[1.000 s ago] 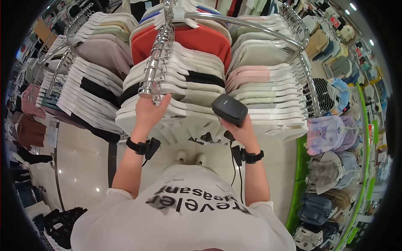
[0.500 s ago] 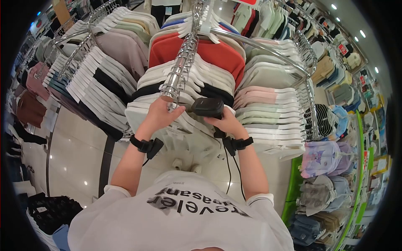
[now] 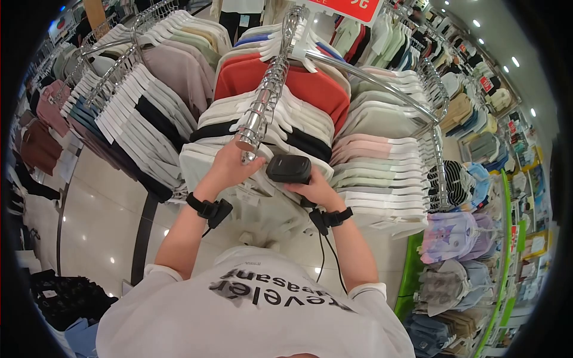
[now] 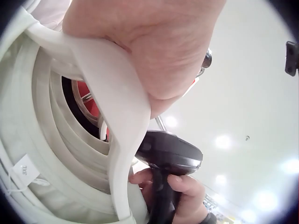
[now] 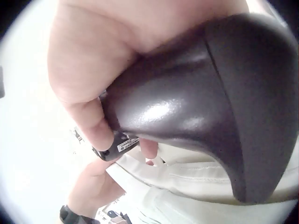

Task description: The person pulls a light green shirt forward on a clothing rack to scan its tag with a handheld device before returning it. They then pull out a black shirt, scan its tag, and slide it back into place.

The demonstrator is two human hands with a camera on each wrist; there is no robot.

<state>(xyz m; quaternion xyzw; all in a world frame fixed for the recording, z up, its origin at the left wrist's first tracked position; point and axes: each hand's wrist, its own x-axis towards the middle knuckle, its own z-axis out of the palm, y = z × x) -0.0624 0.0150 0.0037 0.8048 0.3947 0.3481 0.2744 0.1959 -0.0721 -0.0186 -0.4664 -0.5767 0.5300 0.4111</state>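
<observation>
My right hand (image 3: 317, 190) grips the handle of a black handheld barcode scanner (image 3: 289, 169), its wide head turned toward the front of the clothes rack. In the right wrist view the fingers curl round the scanner's glossy body (image 5: 163, 98). At the front end of the chrome rail, my left hand (image 3: 231, 167) holds the top of a white clothes hanger (image 4: 110, 88), its fingertips partly hidden behind it. A pale garment (image 4: 60, 186) hangs there with a small white size tag (image 4: 25, 170). The scanner head is close beside the left hand.
Hangers of white, black and red tops (image 3: 292, 89) fill the chrome rail (image 3: 262, 107). Racks of pale and pink tops (image 3: 379, 161) stand right, with striped and grey tops (image 3: 140, 119) left. A red sign (image 3: 352, 7) rises at the back. Cables hang from the right wrist camera.
The scanner has swung left and in toward the left hand, its head now lower and nearer the rail end. My left hand stays at the rail end while the head view has shifted.
</observation>
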